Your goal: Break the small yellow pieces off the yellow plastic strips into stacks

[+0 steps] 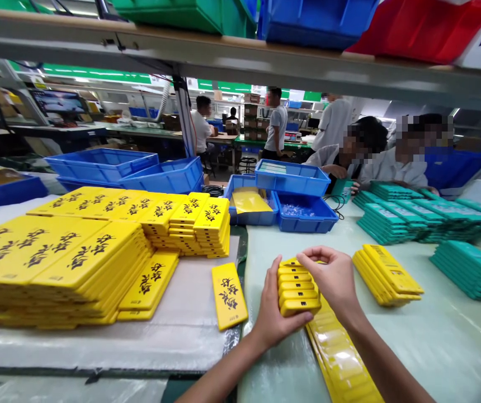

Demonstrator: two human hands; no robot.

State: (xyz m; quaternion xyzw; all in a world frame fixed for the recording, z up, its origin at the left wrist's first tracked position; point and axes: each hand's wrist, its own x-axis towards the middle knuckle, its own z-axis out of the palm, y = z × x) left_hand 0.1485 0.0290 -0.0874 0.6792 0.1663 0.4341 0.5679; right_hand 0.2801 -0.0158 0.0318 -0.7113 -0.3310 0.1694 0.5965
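My left hand [272, 313] is wrapped around a small stack of flat yellow cases [299, 295], holding it tilted with the short ends facing me. Each of those ends carries a small dark port-like mark. Over the top of the stack, my right hand [335, 280] pinches a thin yellow piece at the upper edge; its fingertips partly hide it, and I cannot tell whether it is loose from the top case. Under my right forearm lie glossy yellow sheets [345, 358] with rounded outlines. A single yellow case [229, 296] with black brush lettering lies left of my left hand.
Large piles of yellow cases [72, 246] fill the left side. More yellow cases [385, 274] and teal cases [469, 268] stand at right. Blue bins [307, 215] are behind, below a shelf beam [224, 56]. Co-workers sit across the bench, one hand holding a teal case.
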